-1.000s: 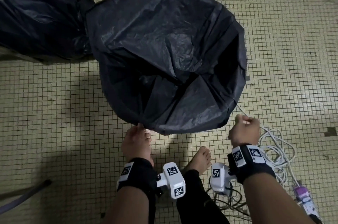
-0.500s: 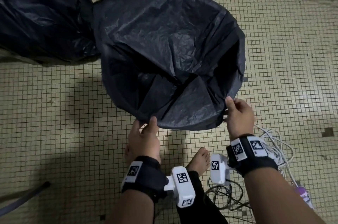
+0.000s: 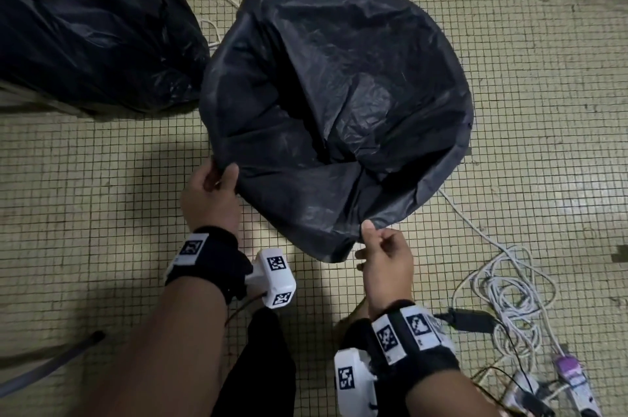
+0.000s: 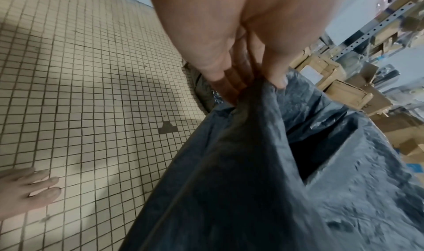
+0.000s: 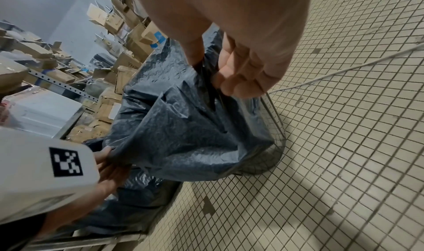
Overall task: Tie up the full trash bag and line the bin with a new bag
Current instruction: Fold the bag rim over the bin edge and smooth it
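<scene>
— Grip? Both pinch the rim of the thin black plastic liner bag [image 3: 339,83]: right hand [image 3: 384,263] at its near edge, left hand [image 3: 207,195] at its left edge.
— Where is it?
— Draped over a wire mesh bin [image 5: 273,128] on the tiled floor [image 3: 543,110]. Beyond, left: a bulging black trash bag [image 3: 88,32].
</scene>
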{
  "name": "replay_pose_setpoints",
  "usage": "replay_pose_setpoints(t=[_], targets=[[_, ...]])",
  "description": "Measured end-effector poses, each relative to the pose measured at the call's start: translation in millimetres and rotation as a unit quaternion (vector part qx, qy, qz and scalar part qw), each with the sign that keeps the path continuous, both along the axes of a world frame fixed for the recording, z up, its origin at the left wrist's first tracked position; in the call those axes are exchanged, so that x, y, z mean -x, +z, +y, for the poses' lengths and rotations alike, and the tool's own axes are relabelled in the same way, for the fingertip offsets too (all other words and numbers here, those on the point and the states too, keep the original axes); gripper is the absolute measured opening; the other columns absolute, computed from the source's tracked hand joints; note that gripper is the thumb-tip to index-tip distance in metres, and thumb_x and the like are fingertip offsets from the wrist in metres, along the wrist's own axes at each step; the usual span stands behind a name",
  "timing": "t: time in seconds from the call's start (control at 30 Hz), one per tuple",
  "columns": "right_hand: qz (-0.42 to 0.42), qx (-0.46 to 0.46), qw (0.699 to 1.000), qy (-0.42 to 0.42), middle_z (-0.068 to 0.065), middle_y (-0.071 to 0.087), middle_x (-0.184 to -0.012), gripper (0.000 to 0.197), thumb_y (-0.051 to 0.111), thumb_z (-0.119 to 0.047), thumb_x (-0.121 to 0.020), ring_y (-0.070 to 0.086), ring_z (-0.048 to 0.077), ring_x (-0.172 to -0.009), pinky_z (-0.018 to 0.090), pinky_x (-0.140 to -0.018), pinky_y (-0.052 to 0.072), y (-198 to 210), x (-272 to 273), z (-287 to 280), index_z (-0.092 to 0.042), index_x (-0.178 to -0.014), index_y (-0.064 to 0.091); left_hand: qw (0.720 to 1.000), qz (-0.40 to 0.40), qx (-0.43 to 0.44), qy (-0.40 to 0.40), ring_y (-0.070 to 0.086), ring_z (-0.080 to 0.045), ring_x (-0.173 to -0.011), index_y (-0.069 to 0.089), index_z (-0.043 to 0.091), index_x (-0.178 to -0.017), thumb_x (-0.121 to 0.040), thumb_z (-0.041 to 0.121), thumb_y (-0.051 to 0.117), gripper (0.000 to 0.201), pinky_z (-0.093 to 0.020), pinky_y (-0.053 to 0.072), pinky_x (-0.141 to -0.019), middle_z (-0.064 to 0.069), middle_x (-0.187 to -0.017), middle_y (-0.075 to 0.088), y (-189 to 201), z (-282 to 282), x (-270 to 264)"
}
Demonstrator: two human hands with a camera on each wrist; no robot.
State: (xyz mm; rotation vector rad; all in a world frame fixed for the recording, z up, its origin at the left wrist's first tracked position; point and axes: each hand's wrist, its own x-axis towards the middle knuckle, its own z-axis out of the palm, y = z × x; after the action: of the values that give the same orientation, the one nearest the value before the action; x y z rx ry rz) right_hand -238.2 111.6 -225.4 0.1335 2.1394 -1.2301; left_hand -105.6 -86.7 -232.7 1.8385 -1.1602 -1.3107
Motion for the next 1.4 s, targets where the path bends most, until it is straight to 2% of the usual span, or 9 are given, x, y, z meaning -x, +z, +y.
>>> replay_pose_setpoints(t=[0.2,0.33,0.4,0.53,0.63,0.77,0.97,1.23,1.4], targets=[[0.030,-0.051,0.998,-0.029,-0.005,0.071,-0.082,0.064,0.051,-0.088,-0.068,0.069,0.016,-0.074,0.036,-0.070,0.053,5.7,29.6,11.3,-0.032,-0.099,0.052,0.994,0.035,-0.036,0.094,0.059,-0.012,-0.119,0.049,0.027,-0.135,-0.086,0.038,0.075,0.057,-0.024,0.050,-0.091,0.005,-0.132,0.059,11.4,49.3,15.9],[0.113,-0.058,0.992,0.004,-0.002,0.069,-0.083,0.042,0.043,-0.072,-0.087,0.069,0.024,-0.075,0.046,-0.075,0.057,7.0,68.3,11.6,-0.032,-0.095,0.051,0.978,0.095,-0.143,0.121,0.063,-0.015,-0.106,0.047,0.029,-0.128,-0.083,0.042,0.078,0.057,-0.033,0.051,-0.088,0.004,-0.120,0.062,14.5,111.1,39.0],[0.146,-0.065,0.986,0.052,-0.001,0.068,-0.080,0.035,0.043,-0.061,-0.094,0.069,0.023,-0.072,0.049,-0.074,0.057,5.7,79.3,10.6,-0.027,-0.095,0.051,0.979,0.098,-0.138,0.117,0.067,-0.021,-0.102,0.054,0.017,-0.121,-0.087,0.033,0.076,0.044,-0.025,0.051,-0.089,-0.008,-0.118,0.066,12.3,138.7,51.1],[0.137,-0.046,0.987,0.074,0.001,0.067,-0.082,0.025,0.049,-0.047,-0.099,0.069,0.022,-0.071,0.051,-0.072,0.058,2.3,85.9,11.5,-0.024,-0.089,0.051,0.990,0.058,-0.109,0.063,0.070,-0.009,-0.096,0.064,0.031,-0.099,-0.093,0.032,0.070,0.008,-0.039,0.057,-0.091,0.008,-0.099,0.073,4.3,155.7,57.5],[0.112,-0.024,0.990,0.081,0.004,0.068,-0.086,0.023,0.051,-0.041,-0.099,0.069,0.028,-0.076,0.049,-0.073,0.058,2.6,81.8,11.2,-0.022,-0.088,0.052,0.997,0.009,-0.071,-0.002,0.068,-0.003,-0.075,0.063,0.032,-0.086,-0.091,0.045,0.066,0.014,-0.039,0.055,-0.075,0.015,-0.079,0.072,-0.3,138.3,43.5],[0.082,0.002,0.992,0.097,0.005,0.069,-0.087,0.023,0.054,-0.039,-0.099,0.067,0.030,-0.078,0.041,-0.069,0.056,5.6,62.4,4.6,-0.021,-0.084,0.054,0.995,0.017,-0.098,-0.029,0.073,-0.018,-0.089,0.067,0.036,-0.103,-0.075,0.063,0.063,0.039,-0.055,0.059,-0.083,0.011,-0.095,0.076,-0.4,106.3,18.6],[0.045,0.047,0.996,0.068,0.008,0.066,-0.075,0.027,0.056,-0.031,-0.099,0.063,0.027,-0.067,0.041,-0.062,0.054,1.1,29.9,-1.9,-0.020,-0.074,0.054,0.978,0.172,-0.116,0.035,0.074,-0.018,-0.094,0.072,0.022,-0.108,-0.082,0.046,0.074,0.036,-0.029,0.056,-0.064,-0.003,-0.107,0.076,0.8,71.7,-6.8],[-0.040,-0.107,0.993,-0.034,0.009,0.074,-0.083,0.022,0.059,-0.025,-0.098,0.070,0.029,-0.066,0.045,-0.065,0.059,-25.1,42.9,31.1,-0.009,-0.083,0.057,0.936,0.284,-0.176,0.114,0.071,-0.022,-0.107,0.061,0.006,-0.114,-0.102,0.011,0.048,0.019,-0.029,0.060,-0.085,-0.006,-0.107,0.075,-3.1,90.1,1.0],[-0.065,-0.087,0.992,-0.071,0.014,0.072,-0.083,0.022,0.060,-0.021,-0.098,0.063,0.025,-0.060,0.033,-0.055,0.052,-30.7,47.3,23.6,-0.012,-0.078,0.056,0.921,0.287,-0.214,0.150,0.068,-0.020,-0.111,0.058,0.012,-0.127,-0.102,0.014,0.052,0.025,-0.037,0.055,-0.099,-0.007,-0.120,0.068,-7.0,94.4,-1.5]])
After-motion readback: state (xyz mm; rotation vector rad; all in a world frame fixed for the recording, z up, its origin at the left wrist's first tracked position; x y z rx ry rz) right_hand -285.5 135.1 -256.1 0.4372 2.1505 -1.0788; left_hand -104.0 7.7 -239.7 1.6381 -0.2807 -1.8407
